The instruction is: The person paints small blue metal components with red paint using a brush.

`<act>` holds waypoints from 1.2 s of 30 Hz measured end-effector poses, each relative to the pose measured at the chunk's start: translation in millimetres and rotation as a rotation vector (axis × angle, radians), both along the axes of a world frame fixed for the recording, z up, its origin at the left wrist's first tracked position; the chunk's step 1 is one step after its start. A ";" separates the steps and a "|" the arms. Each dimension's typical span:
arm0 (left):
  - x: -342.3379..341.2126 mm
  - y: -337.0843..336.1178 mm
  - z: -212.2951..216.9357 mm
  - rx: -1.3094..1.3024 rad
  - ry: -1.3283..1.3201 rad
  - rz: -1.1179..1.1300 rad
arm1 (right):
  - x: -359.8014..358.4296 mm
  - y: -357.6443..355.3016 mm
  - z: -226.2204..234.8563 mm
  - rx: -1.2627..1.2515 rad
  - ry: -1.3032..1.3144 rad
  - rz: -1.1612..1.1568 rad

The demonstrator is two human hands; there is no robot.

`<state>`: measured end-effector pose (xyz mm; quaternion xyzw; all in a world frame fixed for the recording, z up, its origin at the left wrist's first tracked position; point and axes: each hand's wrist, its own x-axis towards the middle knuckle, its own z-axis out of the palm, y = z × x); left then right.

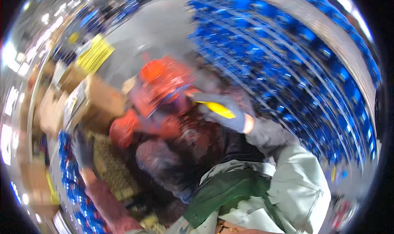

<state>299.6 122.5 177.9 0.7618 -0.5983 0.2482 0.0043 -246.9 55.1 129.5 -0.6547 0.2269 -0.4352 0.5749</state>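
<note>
My right hand (227,111), in a grey glove, is closed around a yellow-handled tool (221,109). Its slim front end points left toward an orange-red machine part (164,80); blur hides what kind of tool it is and whether it touches. The machine part has rounded orange-red sections and a dark, stained lower area. Away to the left, my left hand (83,150) wears a dark glove and is beside a row of blue parts (65,152), below a cardboard box (102,98). Motion smears its fingers, so its grip does not show.
Stacked rows of blue parts (287,70) fill the right side, with a pale beam (328,29) beyond them. A yellow sheet or label (95,53) stands by the boxes at far left. Grey floor (152,22) shows at the top. The picture is strongly blurred.
</note>
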 end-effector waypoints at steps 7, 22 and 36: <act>-306.7 -43.2 -96.4 0.714 1.036 -0.939 | -59.0 -65.7 130.2 -1.190 0.664 -0.485; -324.9 -87.5 -218.1 0.946 0.882 -0.849 | -506.1 -132.4 297.7 -0.997 2.071 -1.169; -310.3 -63.9 -292.3 0.796 0.807 -0.817 | -618.6 -202.6 224.5 -0.909 2.271 -1.166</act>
